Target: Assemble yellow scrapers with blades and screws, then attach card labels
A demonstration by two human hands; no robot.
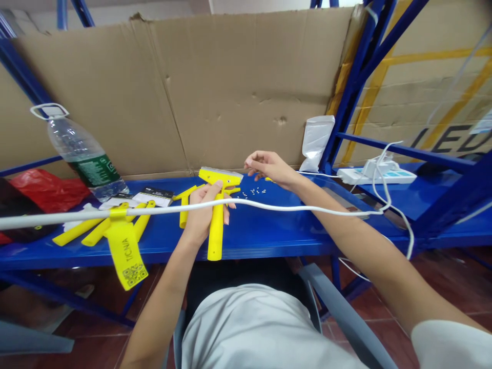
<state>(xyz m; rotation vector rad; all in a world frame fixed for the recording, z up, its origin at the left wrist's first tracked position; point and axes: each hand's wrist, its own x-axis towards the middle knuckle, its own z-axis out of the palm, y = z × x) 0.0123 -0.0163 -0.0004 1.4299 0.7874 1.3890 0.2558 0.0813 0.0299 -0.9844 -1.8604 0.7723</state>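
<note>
My left hand (200,211) is wrapped round a yellow scraper (216,230), near where its handle meets the wide head. The head points away from me, with a thin pale blade edge along its far side. To the right of the head, my right hand (269,168) is raised above the table with thumb and fingertips pinched together. Anything between those fingertips is too small to make out. Below it, several small screws (251,192) lie scattered on the blue table (284,230). Another yellow scraper part (184,205) lies just left of my left hand.
Several yellow handles (82,230) lie at the left, beside black-and-white cards (154,197) and a water bottle (86,154). A white cable (284,206) with a yellow tag (126,251) crosses the view. At the right are a power strip (395,175) and a white packet (317,141).
</note>
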